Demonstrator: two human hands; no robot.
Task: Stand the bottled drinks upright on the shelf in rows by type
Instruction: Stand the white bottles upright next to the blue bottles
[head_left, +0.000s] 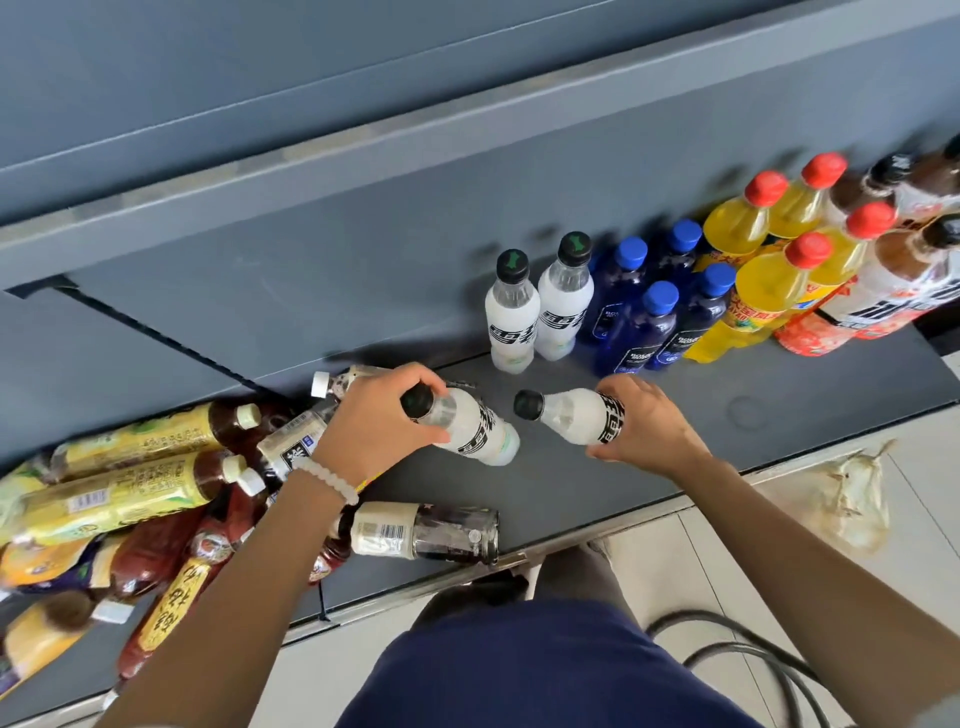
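My left hand (376, 423) grips a white bottle with a black cap (475, 434) near its neck, tilted over the grey shelf (311, 291). My right hand (644, 426) holds a second white bottle (576, 418) around its body, cap pointing left. Two white bottles of the same kind (537, 309) stand upright in a row just behind. To their right stand several blue bottles (657, 306), yellow bottles with red caps (769, 260) and dark-capped bottles with white labels (904, 260).
A pile of lying bottles (135, 488) covers the shelf's left end: yellow-labelled tea, red and orange ones. A dark bottle with a white label (421, 530) lies near the shelf's front edge. A crumpled plastic bag (847, 499) and a black cable (737, 654) lie on the tiled floor.
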